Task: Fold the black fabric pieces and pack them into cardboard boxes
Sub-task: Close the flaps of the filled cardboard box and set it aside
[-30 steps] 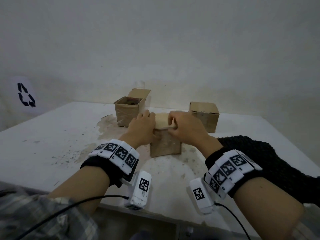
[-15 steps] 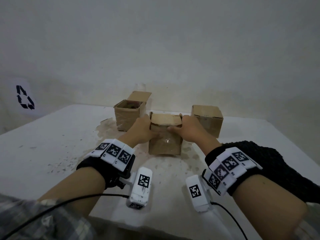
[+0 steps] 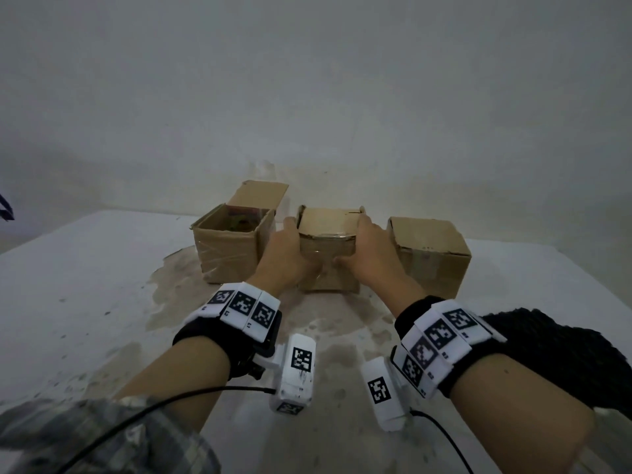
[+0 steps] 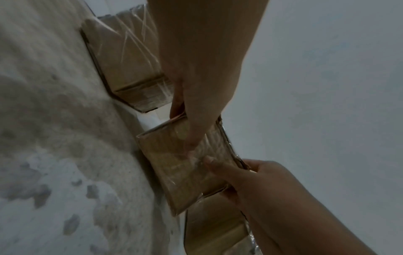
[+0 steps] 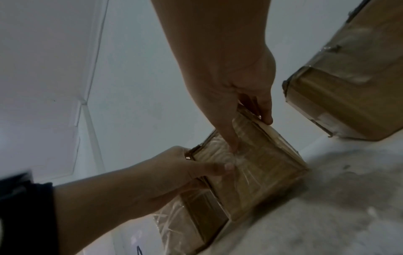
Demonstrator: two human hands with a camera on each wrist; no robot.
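Three cardboard boxes stand in a row near the wall. The middle box (image 3: 326, 230) has its lid down, and both hands hold it by its sides. My left hand (image 3: 290, 256) grips its left side, thumb on the taped front face (image 4: 185, 172). My right hand (image 3: 367, 254) grips its right side, and its thumb (image 5: 233, 143) also presses the front. The left box (image 3: 232, 248) is open with its flap up. The right box (image 3: 431, 254) is closed. A pile of black knitted fabric (image 3: 564, 354) lies on the table beside my right forearm.
The white table (image 3: 85, 285) is stained and scuffed in front of the boxes. A pale wall (image 3: 307, 114) rises right behind them. Cables run from both wrist cameras toward the table's near edge.
A second ago both hands pressed down the middle box's lid. They then took it by its sides and moved it away from me, into line between the other two boxes.
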